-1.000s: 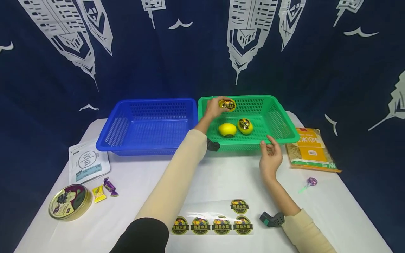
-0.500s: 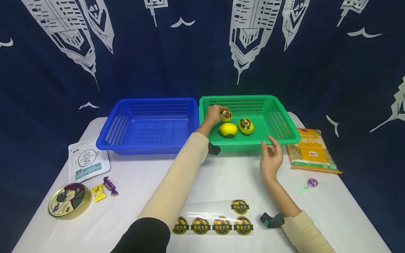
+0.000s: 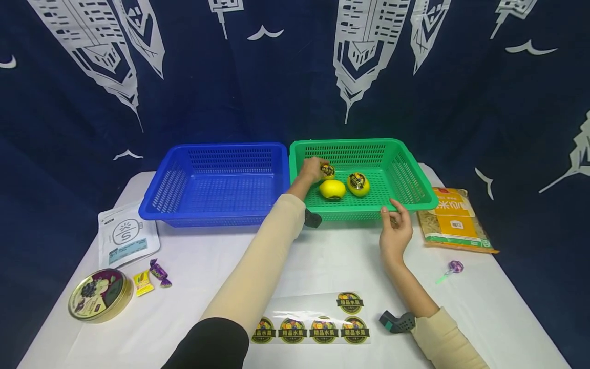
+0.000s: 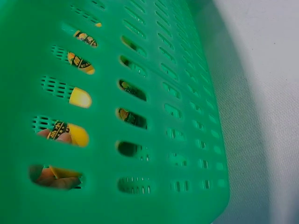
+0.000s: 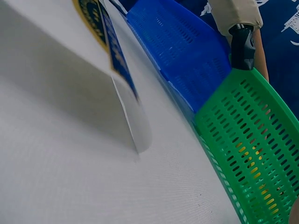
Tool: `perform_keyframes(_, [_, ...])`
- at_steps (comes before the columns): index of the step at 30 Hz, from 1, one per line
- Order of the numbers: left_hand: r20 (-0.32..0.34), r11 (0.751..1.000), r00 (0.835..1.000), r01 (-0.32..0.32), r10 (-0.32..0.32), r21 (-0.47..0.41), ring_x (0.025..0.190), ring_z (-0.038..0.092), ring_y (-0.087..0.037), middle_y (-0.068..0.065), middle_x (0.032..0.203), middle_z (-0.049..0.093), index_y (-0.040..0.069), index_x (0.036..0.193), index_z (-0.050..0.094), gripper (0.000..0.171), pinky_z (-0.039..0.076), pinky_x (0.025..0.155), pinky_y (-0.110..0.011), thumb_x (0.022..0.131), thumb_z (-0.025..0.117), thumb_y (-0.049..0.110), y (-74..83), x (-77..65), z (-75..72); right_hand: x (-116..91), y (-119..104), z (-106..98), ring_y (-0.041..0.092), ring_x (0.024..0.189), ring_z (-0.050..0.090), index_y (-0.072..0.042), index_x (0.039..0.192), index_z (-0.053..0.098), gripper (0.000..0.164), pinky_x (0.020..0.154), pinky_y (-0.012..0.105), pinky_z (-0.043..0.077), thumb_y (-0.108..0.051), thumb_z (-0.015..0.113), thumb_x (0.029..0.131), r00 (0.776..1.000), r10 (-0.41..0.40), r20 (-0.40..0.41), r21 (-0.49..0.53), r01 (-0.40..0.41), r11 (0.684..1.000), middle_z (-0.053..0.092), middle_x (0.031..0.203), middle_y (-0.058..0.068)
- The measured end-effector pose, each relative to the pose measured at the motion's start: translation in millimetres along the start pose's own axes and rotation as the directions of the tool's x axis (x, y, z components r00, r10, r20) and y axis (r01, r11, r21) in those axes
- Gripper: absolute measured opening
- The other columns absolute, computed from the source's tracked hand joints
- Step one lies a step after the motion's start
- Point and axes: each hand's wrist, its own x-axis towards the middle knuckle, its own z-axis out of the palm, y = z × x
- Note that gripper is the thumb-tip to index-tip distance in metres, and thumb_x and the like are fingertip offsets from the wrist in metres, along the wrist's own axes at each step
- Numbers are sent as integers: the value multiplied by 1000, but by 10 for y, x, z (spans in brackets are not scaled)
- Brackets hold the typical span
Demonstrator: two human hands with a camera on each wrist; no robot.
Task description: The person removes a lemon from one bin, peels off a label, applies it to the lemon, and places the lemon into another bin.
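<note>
In the head view my left hand (image 3: 313,170) reaches into the green basket (image 3: 421,195) and grips a lemon (image 3: 328,172) with a dark round sticker, low at the back left. Just in front lies a plain-looking lemon (image 3: 332,189); a lemon with a sticker (image 3: 358,184) is to its right. Through the basket slots, the left wrist view shows yellow lemon skin (image 4: 80,98) and parts of my fingers (image 4: 65,182). At the basket's front rim, my right hand (image 3: 395,233) has its thumb and index finger extended, fingertips overlapping the rim.
A blue basket (image 3: 214,212) adjoins on the left. The sticker sheet (image 3: 318,307) lies in front. Left are a white pouch (image 3: 129,233), round tin (image 3: 100,295) and wrapped sweets (image 3: 160,272); right, a grain bag (image 3: 456,220) and lollipop (image 3: 455,266).
My left hand has lowered the stickered lemon from near the back rim down into the green basket, beside the other lemons. My right hand has stayed at the front rim.
</note>
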Motion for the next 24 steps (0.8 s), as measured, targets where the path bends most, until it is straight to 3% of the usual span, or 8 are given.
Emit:
perform_keyframes(6, [23, 999, 999, 32, -32, -12, 111, 52, -21, -2, 135, 49, 24, 133, 51, 46, 49, 74, -23, 90, 62, 13, -27, 36, 6, 6, 18, 11, 6, 70, 51, 4, 122, 53, 33, 58, 19, 38, -9, 56, 92, 1000, -11, 13, 4, 11, 1000, 56, 73, -8])
perform_keyframes(9, [11, 997, 998, 65, -65, -48, 85, 55, -16, -5, 134, 49, 22, 132, 52, 45, 43, 59, -21, 90, 58, 6, -60, 47, -19, 10, 31, 37, 6, 69, 50, 5, 122, 53, 32, 57, 19, 37, -8, 56, 92, 1000, -16, 26, 12, 16, 1000, 57, 73, -8])
perform_keyframes(12, [-30, 992, 995, 94, -97, -80, 56, 39, -9, -6, 134, 50, 21, 132, 53, 47, 30, 45, -18, 90, 52, -2, -83, 45, -76, 20, 43, 70, 5, 68, 50, 5, 121, 53, 33, 57, 18, 37, -8, 57, 92, 999, -17, 39, 15, 16, 1000, 57, 73, -9])
perform_keyframes(14, [-80, 993, 993, 78, -85, -91, 49, 27, -9, -6, 135, 49, 20, 131, 54, 47, 24, 41, -19, 91, 51, -3, -81, 17, -137, 30, 50, 83, 5, 67, 51, 5, 121, 53, 33, 56, 18, 37, -9, 57, 92, 999, -15, 44, 19, 14, 1000, 58, 71, -7])
perform_keyframes(16, [-140, 996, 989, 37, -49, -86, 45, 27, -8, -5, 135, 49, 19, 130, 55, 44, 25, 39, -17, 91, 52, -2, -61, -52, -222, 41, 54, 85, 5, 66, 53, 5, 121, 53, 33, 56, 21, 39, -10, 57, 92, 999, -13, 51, 20, 12, 1000, 59, 69, -3])
perform_keyframes(18, [-193, 995, 981, -32, 14, -95, 50, 41, -9, -5, 131, 53, 18, 128, 56, 40, 28, 40, -18, 92, 55, 3, -52, -169, -334, 52, 53, 78, 5, 65, 54, 5, 120, 53, 33, 54, 21, 39, -10, 58, 91, 999, -8, 54, 17, 7, 1000, 59, 67, 6])
perform_keyframes(21, [-238, 973, 965, -154, 111, -170, 79, 62, -15, -8, 125, 57, 17, 126, 58, 36, 45, 57, -17, 91, 58, 8, -75, -436, -556, 82, 51, 52, 8, 62, 54, 4, 119, 55, 31, 52, 20, 39, -10, 58, 91, 999, 10, 41, 18, -11, 1000, 56, 65, 16])
perform_keyframes(24, [-244, 930, 952, -249, 184, -269, 110, 56, -23, -8, 121, 60, 17, 123, 60, 33, 50, 80, -27, 91, 60, 13, -163, -789, -780, 150, 80, -2, 11, 58, 52, 3, 112, 57, 24, 49, 19, 37, -6, 58, 90, 999, 41, -3, 87, -40, 995, 53, 62, 15])
